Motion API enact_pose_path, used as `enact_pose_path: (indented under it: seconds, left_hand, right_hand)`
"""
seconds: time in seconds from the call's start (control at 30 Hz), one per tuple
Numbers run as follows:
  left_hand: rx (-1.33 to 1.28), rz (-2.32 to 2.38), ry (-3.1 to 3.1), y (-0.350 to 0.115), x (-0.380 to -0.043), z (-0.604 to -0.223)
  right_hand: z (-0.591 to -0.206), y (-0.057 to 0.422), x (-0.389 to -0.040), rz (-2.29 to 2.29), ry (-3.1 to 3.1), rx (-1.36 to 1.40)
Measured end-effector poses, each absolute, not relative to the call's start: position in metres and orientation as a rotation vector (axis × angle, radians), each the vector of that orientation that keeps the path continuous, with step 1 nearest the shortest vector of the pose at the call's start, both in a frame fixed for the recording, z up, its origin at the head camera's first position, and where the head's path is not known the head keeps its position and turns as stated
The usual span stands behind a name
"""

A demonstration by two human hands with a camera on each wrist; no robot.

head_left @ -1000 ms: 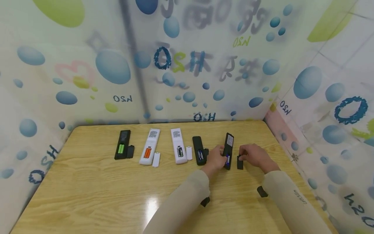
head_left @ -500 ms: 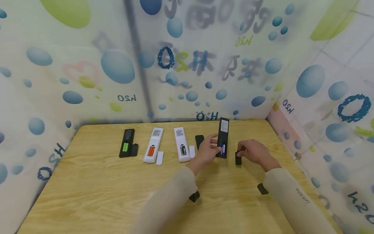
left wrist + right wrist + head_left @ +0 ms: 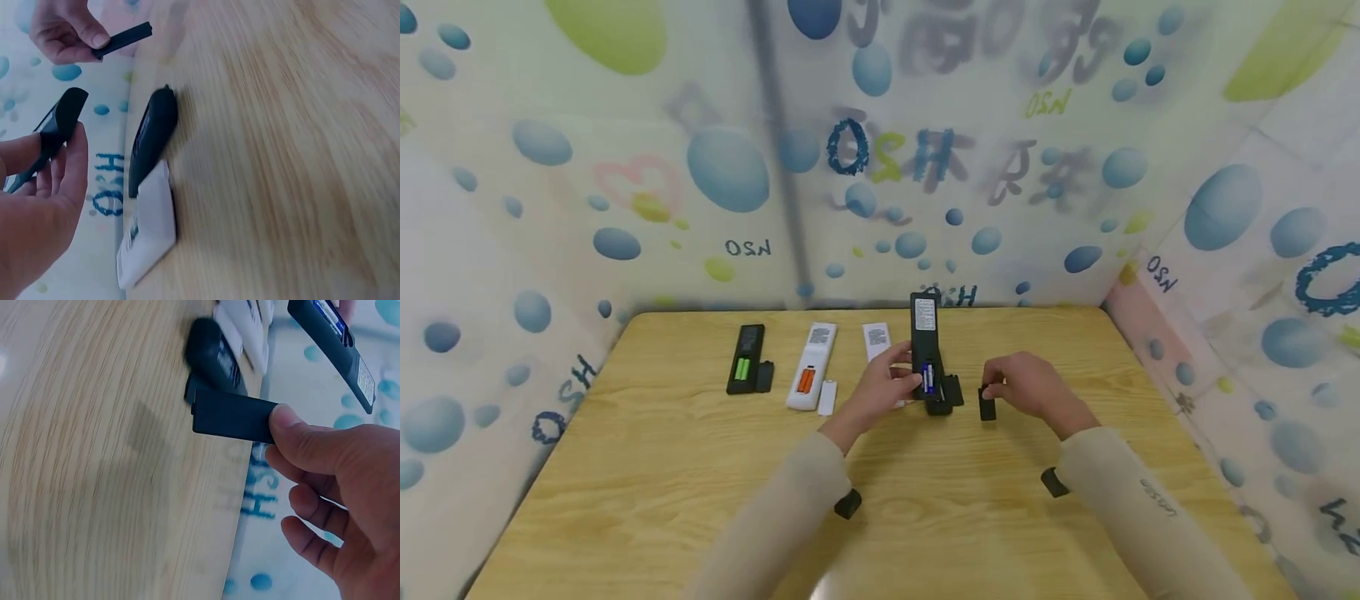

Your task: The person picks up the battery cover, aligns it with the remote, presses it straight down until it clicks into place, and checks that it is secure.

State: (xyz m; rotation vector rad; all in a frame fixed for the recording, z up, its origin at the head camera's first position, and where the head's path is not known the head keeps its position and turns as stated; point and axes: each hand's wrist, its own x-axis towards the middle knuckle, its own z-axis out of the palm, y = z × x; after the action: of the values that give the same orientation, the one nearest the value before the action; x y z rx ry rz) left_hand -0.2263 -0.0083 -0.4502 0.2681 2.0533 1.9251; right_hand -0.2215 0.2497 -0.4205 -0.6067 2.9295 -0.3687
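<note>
My left hand (image 3: 880, 389) holds a black remote control (image 3: 924, 342) up off the table, its back facing me. Blue batteries (image 3: 928, 379) sit in its uncovered compartment, and a white label shows above them. Between thumb and fingers, my right hand (image 3: 1026, 386) pinches one end of a black battery cover (image 3: 231, 415), raised above the tabletop in the right wrist view. Behind the held remote lies another black remote (image 3: 153, 134), partly hidden in the head view, with its own loose cover (image 3: 953, 390) beside it.
To the left lie a black remote (image 3: 748, 354) with green batteries, a white remote (image 3: 812, 364) with orange batteries, and another white remote (image 3: 876, 335), partly behind my left hand. Loose covers (image 3: 764, 377) rest beside them on the wooden table (image 3: 700, 475). A patterned wall (image 3: 730, 275) borders the back edge.
My left hand has lifted the black remote and carried it leftward, over the remote lying there. The right hand keeps pinching the battery cover, now raised and slightly further left. The head view has shifted too.
</note>
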Motion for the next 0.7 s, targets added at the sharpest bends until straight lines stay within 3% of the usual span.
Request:
enact_pose_path:
  seconds: [0.7]
  left_hand:
    - [0.416, 1.897, 1.904, -0.074, -0.206, -0.478]
  right_hand:
    - [-0.420, 0.188, -0.214, -0.296, 2.912, -0.773]
